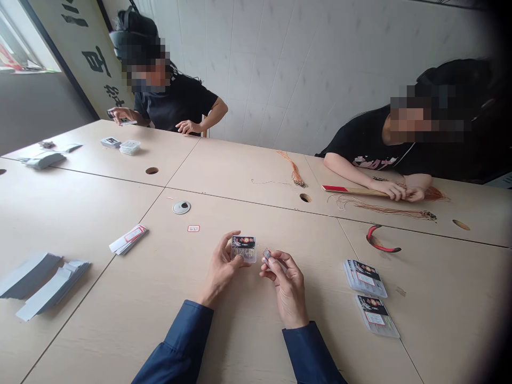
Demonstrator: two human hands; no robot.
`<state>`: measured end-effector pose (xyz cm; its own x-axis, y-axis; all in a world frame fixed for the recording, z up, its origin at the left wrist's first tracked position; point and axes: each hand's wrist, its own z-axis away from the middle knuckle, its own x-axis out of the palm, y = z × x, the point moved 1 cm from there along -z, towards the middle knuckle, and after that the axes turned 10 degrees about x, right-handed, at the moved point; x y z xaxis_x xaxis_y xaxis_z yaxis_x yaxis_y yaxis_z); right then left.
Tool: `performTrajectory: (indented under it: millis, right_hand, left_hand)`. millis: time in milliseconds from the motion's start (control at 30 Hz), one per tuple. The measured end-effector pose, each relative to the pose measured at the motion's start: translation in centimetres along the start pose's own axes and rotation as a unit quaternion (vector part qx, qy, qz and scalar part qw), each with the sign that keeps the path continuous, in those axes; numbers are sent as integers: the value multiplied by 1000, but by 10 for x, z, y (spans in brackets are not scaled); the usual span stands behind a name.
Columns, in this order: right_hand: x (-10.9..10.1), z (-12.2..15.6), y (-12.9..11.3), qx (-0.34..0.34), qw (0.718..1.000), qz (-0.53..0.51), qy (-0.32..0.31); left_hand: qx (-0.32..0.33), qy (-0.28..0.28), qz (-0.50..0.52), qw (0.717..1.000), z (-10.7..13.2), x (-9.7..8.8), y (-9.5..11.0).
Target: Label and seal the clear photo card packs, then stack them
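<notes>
**A:** What's the left hand (222, 269) doing?

**B:** Its fingers and thumb are curled around the side of a clear plastic pack (244, 248) with a black label, holding it up above the counter (88, 213).

**A:** And the right hand (286, 288)?

**B:** It's pinching a small grey piece (266, 255) between thumb and fingertips, just beside the pack. The piece is too small to identify.

**A:** How would the pack handle?

**B:** I'd judge it light and fairly stiff, though the thin shell might flex or crack if squeezed. Smooth plastic could slip, so I'd take it by the edges. The grey piece looks easy to drop and needs a tight fingertip pinch.

**A:** Where are they on the counter?

**B:** Both hands hover over the near side, roughly central. Off to the right, well apart from them, lie an upper pack (365, 278) and a lower pack (376, 316).
</notes>
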<state>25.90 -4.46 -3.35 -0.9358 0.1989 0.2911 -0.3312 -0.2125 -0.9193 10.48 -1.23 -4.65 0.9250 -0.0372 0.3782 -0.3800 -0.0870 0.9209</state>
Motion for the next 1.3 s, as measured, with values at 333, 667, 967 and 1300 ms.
performTrajectory:
  millis: [333,667,967,1300]
  right_hand:
    - [0,0,-2,4,1000,5,-1]
    - [1,0,-1,5,1000,5,0]
    - [2,0,-2,9,1000,-1,2]
    - [2,1,-2,10,1000,-3,-1]
  left_hand:
    - [0,-7,4,1000,0,1,2]
    - [-1,-8,-1,1000,1,0,1]
    - [-4,5,-1,1000,2,2,5]
    - [-4,6,-3,1000,2,4,7]
